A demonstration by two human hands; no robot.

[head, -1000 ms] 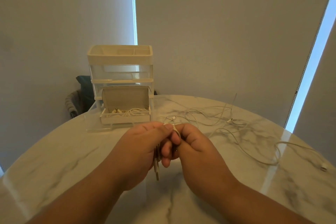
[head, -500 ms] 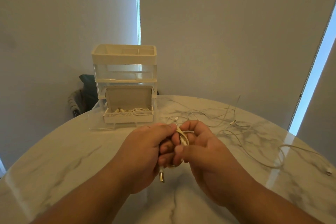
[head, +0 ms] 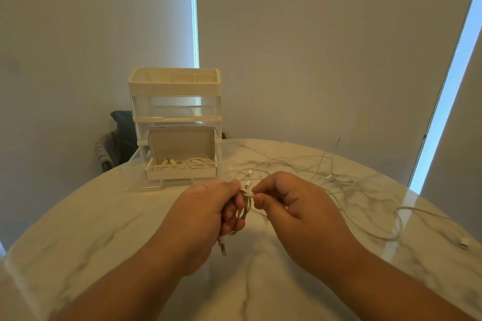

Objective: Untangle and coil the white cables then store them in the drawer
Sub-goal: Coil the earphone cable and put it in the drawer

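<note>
My left hand (head: 208, 214) grips a small coil of white cable (head: 246, 210) above the marble table; a metal plug end (head: 222, 247) hangs below the fist. My right hand (head: 289, 203) pinches the same cable's free end at the top of the coil. Behind the hands stands a clear organiser (head: 175, 101) with its bottom drawer (head: 180, 173) pulled open; coiled white cables (head: 187, 163) lie inside it. More loose white cables (head: 339, 190) sprawl in a tangle on the table to the right.
The round marble table (head: 91, 229) fills the lower view; its far edge curves just behind the organiser. A loose cable plug (head: 465, 243) lies near the right edge. A dark chair back (head: 117, 138) shows behind the table at left. Window blinds fill the background.
My hands have drawn slightly apart, and the right hand has turned so its thumb and finger pinch the cable end at the coil's top. The view shifted a little.
</note>
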